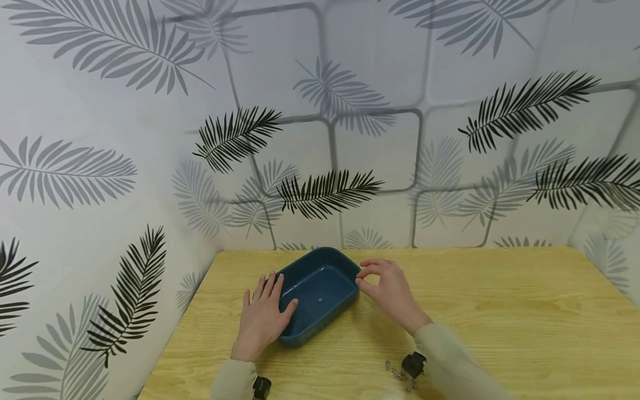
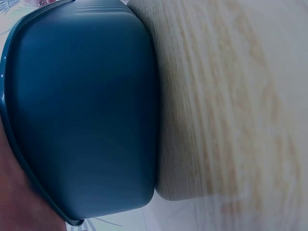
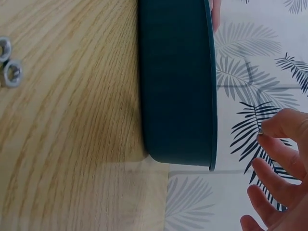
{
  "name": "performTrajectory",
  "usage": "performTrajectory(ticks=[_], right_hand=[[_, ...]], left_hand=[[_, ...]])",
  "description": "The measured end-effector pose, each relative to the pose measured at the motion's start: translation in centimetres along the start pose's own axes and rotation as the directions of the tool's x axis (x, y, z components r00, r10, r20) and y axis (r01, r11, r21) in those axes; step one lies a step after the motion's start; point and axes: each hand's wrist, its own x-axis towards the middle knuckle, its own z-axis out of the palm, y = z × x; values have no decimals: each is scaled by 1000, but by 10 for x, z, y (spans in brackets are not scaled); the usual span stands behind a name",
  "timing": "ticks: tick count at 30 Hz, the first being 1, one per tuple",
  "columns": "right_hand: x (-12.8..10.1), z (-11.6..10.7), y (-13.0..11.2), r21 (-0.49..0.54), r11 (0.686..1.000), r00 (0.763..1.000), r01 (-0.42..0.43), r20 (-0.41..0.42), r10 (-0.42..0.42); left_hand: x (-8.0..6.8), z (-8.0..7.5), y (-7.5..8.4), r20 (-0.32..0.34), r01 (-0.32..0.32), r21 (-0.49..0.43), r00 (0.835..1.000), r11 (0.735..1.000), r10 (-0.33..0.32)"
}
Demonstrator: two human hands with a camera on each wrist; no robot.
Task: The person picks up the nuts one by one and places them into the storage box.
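Note:
A dark blue rectangular plastic container (image 1: 325,278) stands at an angle on the table, with one small metal nut (image 1: 320,300) on its floor. Across its left rim rests my left hand (image 1: 262,319), fingers straight and spread, thumb over the inside. My right hand (image 1: 387,289) is at the container's right rim. Thumb and forefinger meet at their tips, and a tiny bit of metal, a nut (image 3: 260,133), shows between them in the right wrist view, mostly hidden. The other fingers are loosely bent. The left wrist view shows the container's outer wall (image 2: 86,106) beside the palm.
Several loose metal nuts (image 1: 397,371) lie on the wooden table (image 1: 500,311) near the right forearm; two nuts (image 3: 12,73) show in the right wrist view. Black wrist cameras (image 1: 414,364) sit at both sleeves. A leaf-patterned wall (image 1: 370,150) rises behind the table's back edge.

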Motion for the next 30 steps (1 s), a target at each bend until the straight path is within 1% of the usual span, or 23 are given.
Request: performTrajectory(ticks=[4, 7, 19, 26, 30], right_hand=[[5, 4, -3, -2, 1000, 1000, -8, 14, 8], [9, 6, -5, -25, 1000, 1000, -2, 18, 2], [23, 16, -11, -126, 988, 995, 87, 52, -81], [31, 25, -16, -179, 977, 993, 112, 64, -102], [35, 31, -17, -207, 970, 990, 125, 85, -109]], left_hand=[[0, -1, 0, -5, -3, -1, 1000, 1000, 3], [0, -2, 0, -2, -5, -2, 1000, 1000, 5], [2, -2, -3, -6, -8, 5, 1000, 1000, 8], [3, -1, -3, 10, -4, 2, 1000, 1000, 4], [2, -1, -3, 7, -10, 7, 1000, 1000, 10]])
